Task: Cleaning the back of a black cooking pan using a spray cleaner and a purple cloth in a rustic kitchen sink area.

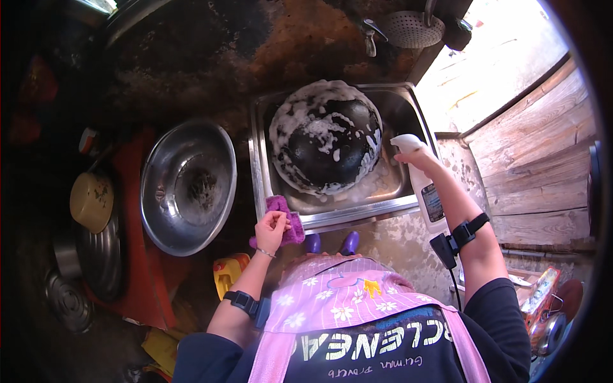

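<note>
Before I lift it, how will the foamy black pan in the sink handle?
The black pan will likely be slippery, since white foam streaks its surface. It may feel unwieldy, as its broad round body takes up much of the sink.

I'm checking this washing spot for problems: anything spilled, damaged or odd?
The wall behind the sink looks odd: darkly stained, with a rusty-brown patch. The basin left of the sink has a dark blotch, stain or reflection unclear.
</note>
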Demonstrator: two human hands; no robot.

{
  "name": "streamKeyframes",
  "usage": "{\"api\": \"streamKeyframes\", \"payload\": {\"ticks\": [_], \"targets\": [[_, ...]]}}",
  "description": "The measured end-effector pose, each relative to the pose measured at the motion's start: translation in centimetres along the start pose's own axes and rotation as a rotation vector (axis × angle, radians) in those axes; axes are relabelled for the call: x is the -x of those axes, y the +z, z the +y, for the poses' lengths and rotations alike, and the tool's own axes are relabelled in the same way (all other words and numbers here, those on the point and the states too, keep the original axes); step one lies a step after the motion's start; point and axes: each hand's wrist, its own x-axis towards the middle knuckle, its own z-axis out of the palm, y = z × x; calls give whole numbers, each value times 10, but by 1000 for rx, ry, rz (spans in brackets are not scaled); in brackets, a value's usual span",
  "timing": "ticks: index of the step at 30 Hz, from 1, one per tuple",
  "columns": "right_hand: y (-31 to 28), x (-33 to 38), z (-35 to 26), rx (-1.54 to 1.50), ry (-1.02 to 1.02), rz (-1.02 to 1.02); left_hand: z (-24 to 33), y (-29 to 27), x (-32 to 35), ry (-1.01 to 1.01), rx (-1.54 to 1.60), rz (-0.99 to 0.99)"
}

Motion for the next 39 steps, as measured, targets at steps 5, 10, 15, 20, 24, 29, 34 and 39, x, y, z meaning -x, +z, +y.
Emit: {"api": "streamKeyframes", "payload": {"ticks": [5, 10, 15, 20, 24, 29, 34, 39], "targets": [[6, 11, -30, -219, -212, -215, 0, -1, 0, -5, 9, 0], [9, -4, -23, -106, -162, -115, -2, -1, -1, 12, 15, 2], [-2, 13, -25, 138, -34, 88, -1, 1, 0, 11, 12, 22], [-25, 39, -46, -355, -360, -35, -1, 2, -1, 7, 16, 6], [-74, 104, -102, -492, -576, 231, -1, -2, 2, 1, 9, 20], [-33, 74, -16, -394, -388, 149, 3, 5, -2, 5, -7, -5], [-14, 90, -30, -578, -321, 95, -1, -1, 2, 18, 21, 23], [-20, 48, 6, -589, -127, 63, -1, 0, -1, -33, -32, 31]]}}
